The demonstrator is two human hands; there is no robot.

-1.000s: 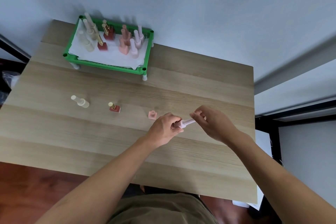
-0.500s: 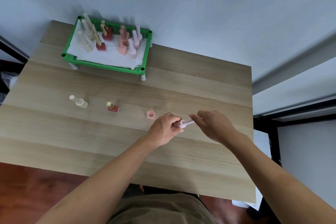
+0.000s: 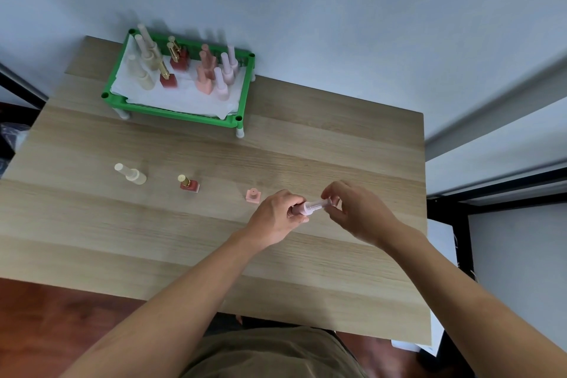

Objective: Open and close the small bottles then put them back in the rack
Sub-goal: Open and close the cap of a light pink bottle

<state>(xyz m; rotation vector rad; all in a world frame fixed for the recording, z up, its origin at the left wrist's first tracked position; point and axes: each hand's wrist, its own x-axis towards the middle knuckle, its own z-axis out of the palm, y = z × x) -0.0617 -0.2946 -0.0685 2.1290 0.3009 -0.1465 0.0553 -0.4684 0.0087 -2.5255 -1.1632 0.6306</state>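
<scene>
A small light-pink bottle [image 3: 302,208] lies sideways between my hands, above the table's right half. My left hand [image 3: 277,216] is wrapped around its body. The fingers of my right hand [image 3: 357,212] pinch its long cap [image 3: 320,203]. Three bottles stand loose on the table: a cream one [image 3: 135,174] at the left, a red one with a gold cap [image 3: 188,184], and a peach one [image 3: 253,195] just left of my left hand. The green rack [image 3: 184,118] at the back left holds several cream, red, peach and pink bottles on a white liner.
The wooden table [image 3: 214,255] stands against a pale wall. A dark metal frame [image 3: 491,193] rises beyond its right edge. Reddish floor shows at the lower left.
My right hand's fingers have shifted around the cap while the left hand holds the bottle still. The camera view has moved slightly.
</scene>
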